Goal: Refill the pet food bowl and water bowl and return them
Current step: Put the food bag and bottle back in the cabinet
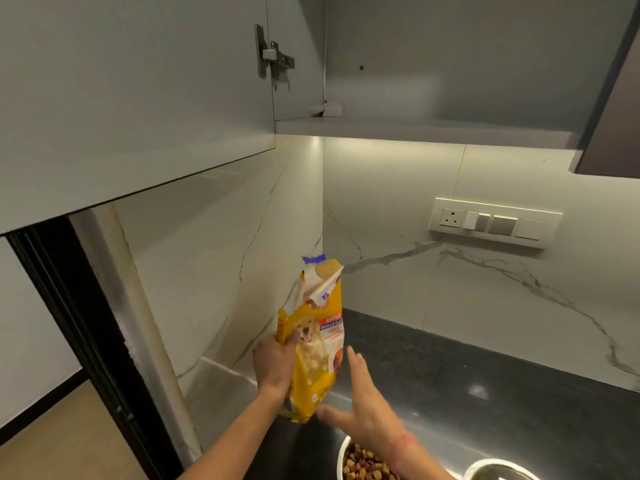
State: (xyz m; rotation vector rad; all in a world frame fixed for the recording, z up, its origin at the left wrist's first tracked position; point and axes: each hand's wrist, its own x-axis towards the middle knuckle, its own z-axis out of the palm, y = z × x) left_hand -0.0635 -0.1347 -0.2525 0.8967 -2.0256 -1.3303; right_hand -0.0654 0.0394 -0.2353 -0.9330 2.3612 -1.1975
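A yellow pet food bag [317, 344] with a dog picture stands upright above the dark counter, its torn top open. My left hand [275, 367] grips the bag's left side. My right hand [360, 407] is held flat with straight fingers spread just right of the bag's lower part. At the bottom edge a steel bowl [343, 452] holds brown kibble, partly hidden by my right forearm. A second steel bowl [498, 471] shows only its rim at the bottom right; its contents are hidden.
The dark stone counter [467, 372] runs right along a marble backsplash with a switch plate [495, 223]. An open wall cabinet [415, 129] hangs overhead, its door [138, 98] swung out to the left. A dark door frame [79, 334] stands at left.
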